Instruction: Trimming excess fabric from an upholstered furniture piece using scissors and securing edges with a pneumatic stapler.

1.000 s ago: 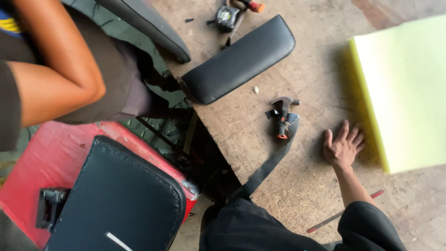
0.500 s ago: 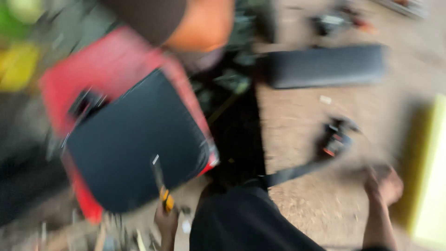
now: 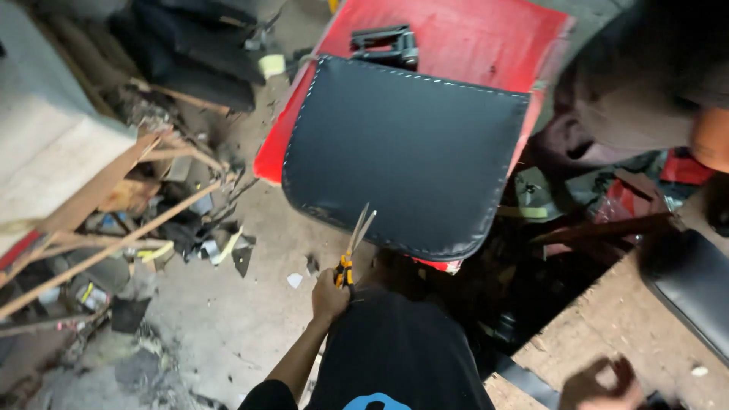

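My left hand (image 3: 330, 294) is closed around the orange handles of a pair of scissors (image 3: 352, 247). The blades are slightly apart and point up at the near edge of a black padded cover (image 3: 402, 144) with white stitching. That cover lies on a red cushion (image 3: 463, 34). My right hand (image 3: 600, 383) is blurred at the bottom right, fingers spread, resting on a wooden board (image 3: 585, 334). My dark-clothed knee (image 3: 395, 349) is between the hands.
A black tool (image 3: 383, 42) lies on the red cushion. Another person (image 3: 645, 83) sits at the top right. A long black cushion (image 3: 691, 285) rests on the board. Wooden sticks (image 3: 114, 228) and scraps litter the concrete floor on the left.
The view has swung left from the board toward the floor and cushions. My left hand has come into view holding scissors. My right hand stays on the board.
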